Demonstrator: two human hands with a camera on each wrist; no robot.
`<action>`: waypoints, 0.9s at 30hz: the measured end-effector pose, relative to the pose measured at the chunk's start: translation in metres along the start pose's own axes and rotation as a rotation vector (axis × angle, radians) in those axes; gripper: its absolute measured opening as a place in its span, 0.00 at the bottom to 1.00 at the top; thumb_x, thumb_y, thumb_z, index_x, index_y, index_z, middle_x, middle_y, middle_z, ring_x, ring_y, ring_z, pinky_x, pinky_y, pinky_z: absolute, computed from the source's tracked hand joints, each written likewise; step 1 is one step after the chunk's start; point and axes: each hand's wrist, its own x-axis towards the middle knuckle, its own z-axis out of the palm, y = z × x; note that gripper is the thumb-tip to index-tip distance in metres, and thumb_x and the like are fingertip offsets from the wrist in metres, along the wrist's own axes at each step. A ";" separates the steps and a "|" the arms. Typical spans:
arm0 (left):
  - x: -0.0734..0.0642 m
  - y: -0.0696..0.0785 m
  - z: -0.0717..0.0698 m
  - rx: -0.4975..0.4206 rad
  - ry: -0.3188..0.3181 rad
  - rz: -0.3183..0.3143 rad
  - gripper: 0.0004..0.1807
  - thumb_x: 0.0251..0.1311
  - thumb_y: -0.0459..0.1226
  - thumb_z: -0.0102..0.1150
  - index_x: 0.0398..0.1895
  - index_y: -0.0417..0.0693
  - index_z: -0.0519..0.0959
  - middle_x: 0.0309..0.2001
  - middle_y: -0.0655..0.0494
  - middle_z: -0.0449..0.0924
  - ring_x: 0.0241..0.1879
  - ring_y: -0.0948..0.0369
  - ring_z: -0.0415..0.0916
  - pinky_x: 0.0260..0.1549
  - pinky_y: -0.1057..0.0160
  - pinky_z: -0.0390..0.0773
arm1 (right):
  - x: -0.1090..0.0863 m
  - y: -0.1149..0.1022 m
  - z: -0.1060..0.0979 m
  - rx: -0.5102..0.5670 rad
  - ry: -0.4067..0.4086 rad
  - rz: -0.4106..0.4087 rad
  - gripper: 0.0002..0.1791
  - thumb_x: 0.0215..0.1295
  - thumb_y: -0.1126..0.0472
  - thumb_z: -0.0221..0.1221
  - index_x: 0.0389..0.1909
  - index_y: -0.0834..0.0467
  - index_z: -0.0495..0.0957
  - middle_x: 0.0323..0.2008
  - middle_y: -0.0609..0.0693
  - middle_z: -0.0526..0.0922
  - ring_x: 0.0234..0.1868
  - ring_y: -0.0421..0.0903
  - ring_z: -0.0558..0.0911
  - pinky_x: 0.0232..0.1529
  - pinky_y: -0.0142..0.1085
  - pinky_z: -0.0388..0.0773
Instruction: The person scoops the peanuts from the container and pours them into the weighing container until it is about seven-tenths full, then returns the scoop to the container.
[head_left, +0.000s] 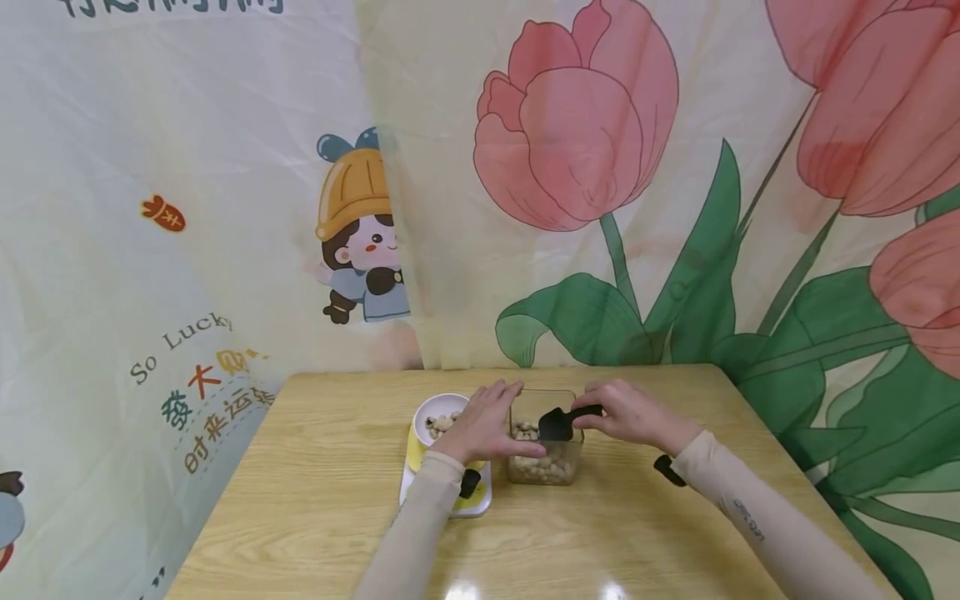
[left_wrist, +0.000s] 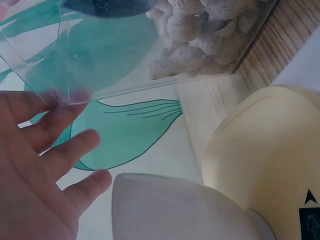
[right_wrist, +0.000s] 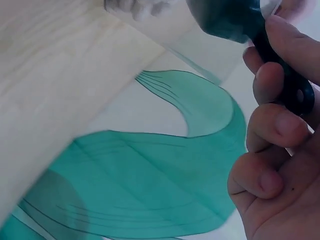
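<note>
A clear square container [head_left: 545, 471] of peanuts stands on the table. My left hand [head_left: 483, 425] holds its left side, thumb across the front, fingertips at the far corner; in the left wrist view two fingertips [left_wrist: 80, 95] meet the plastic edge while the others are spread apart. My right hand [head_left: 626, 412] pinches the handle of a black scoop [head_left: 555, 425] between thumb and forefinger, the scoop's head within the container's opening above the peanuts [left_wrist: 187, 37]. Left of the container, a white bowl [head_left: 433, 408] with some peanuts sits partly behind my left hand.
Under the bowl is a yellow and white base [head_left: 405, 483], partly covered by my left wrist. The wooden table [head_left: 322, 467] reaches back to a printed cloth [head_left: 442, 250] with tulips and a cartoon figure. Black wrist devices [head_left: 669, 471] show at both sleeves.
</note>
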 end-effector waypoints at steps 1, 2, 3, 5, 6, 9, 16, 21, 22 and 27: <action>0.001 0.000 0.000 -0.001 -0.003 -0.003 0.68 0.41 0.80 0.58 0.80 0.48 0.56 0.71 0.49 0.65 0.71 0.54 0.61 0.75 0.49 0.51 | 0.002 -0.002 -0.004 -0.033 -0.002 -0.010 0.11 0.64 0.52 0.69 0.44 0.52 0.89 0.34 0.40 0.83 0.32 0.36 0.81 0.31 0.34 0.80; 0.001 0.000 -0.001 -0.006 -0.004 -0.005 0.67 0.42 0.79 0.59 0.80 0.49 0.56 0.70 0.50 0.66 0.70 0.55 0.62 0.75 0.50 0.51 | 0.004 -0.003 -0.009 -0.070 -0.006 -0.015 0.11 0.64 0.51 0.70 0.43 0.52 0.89 0.34 0.40 0.83 0.33 0.37 0.82 0.31 0.35 0.80; 0.001 0.000 -0.001 -0.008 -0.006 -0.007 0.67 0.42 0.79 0.60 0.80 0.49 0.56 0.70 0.51 0.66 0.69 0.55 0.63 0.75 0.50 0.51 | 0.007 -0.005 -0.014 -0.106 -0.008 -0.021 0.11 0.63 0.50 0.70 0.42 0.51 0.89 0.35 0.41 0.84 0.32 0.38 0.82 0.31 0.36 0.80; 0.002 0.000 -0.002 -0.012 -0.012 -0.018 0.67 0.42 0.79 0.60 0.80 0.51 0.55 0.70 0.52 0.66 0.69 0.56 0.63 0.75 0.51 0.51 | 0.011 -0.007 -0.024 -0.177 -0.013 -0.037 0.11 0.62 0.49 0.70 0.41 0.50 0.89 0.34 0.41 0.84 0.32 0.39 0.83 0.30 0.37 0.80; 0.002 0.001 -0.002 -0.016 -0.015 -0.022 0.66 0.42 0.79 0.60 0.80 0.52 0.55 0.69 0.53 0.66 0.69 0.56 0.63 0.75 0.51 0.52 | 0.014 -0.008 -0.028 -0.208 -0.013 -0.045 0.11 0.62 0.49 0.71 0.41 0.49 0.89 0.34 0.40 0.85 0.31 0.39 0.83 0.29 0.37 0.81; 0.003 0.000 -0.003 -0.028 -0.017 -0.029 0.66 0.41 0.80 0.59 0.80 0.53 0.55 0.70 0.53 0.66 0.70 0.56 0.63 0.75 0.51 0.52 | 0.021 -0.010 -0.033 -0.268 -0.028 -0.074 0.08 0.60 0.50 0.72 0.37 0.48 0.89 0.31 0.39 0.83 0.28 0.39 0.81 0.26 0.36 0.79; 0.000 0.002 0.000 -0.067 -0.028 -0.046 0.65 0.43 0.75 0.66 0.81 0.53 0.55 0.73 0.52 0.64 0.72 0.55 0.60 0.75 0.51 0.50 | 0.033 -0.017 -0.023 -0.299 -0.146 -0.106 0.07 0.61 0.53 0.72 0.28 0.49 0.85 0.24 0.40 0.74 0.22 0.38 0.73 0.23 0.36 0.75; -0.001 0.002 0.002 -0.071 -0.026 -0.043 0.65 0.44 0.74 0.66 0.81 0.54 0.54 0.74 0.52 0.63 0.73 0.55 0.59 0.75 0.51 0.49 | 0.036 -0.020 -0.020 -0.315 -0.191 -0.057 0.10 0.61 0.53 0.72 0.24 0.49 0.83 0.24 0.41 0.76 0.22 0.39 0.74 0.23 0.37 0.74; -0.001 0.002 0.002 -0.073 -0.025 -0.043 0.64 0.44 0.74 0.66 0.81 0.54 0.54 0.74 0.52 0.63 0.73 0.55 0.59 0.75 0.51 0.49 | 0.037 -0.020 -0.020 -0.312 -0.196 -0.050 0.10 0.60 0.53 0.72 0.24 0.49 0.83 0.24 0.41 0.77 0.22 0.39 0.74 0.23 0.37 0.74; -0.003 0.002 0.000 -0.079 -0.016 -0.048 0.64 0.44 0.75 0.65 0.81 0.55 0.54 0.74 0.53 0.62 0.74 0.55 0.58 0.76 0.51 0.49 | 0.041 -0.022 -0.019 -0.246 -0.217 -0.023 0.12 0.61 0.57 0.72 0.22 0.51 0.81 0.23 0.42 0.77 0.22 0.39 0.73 0.24 0.36 0.73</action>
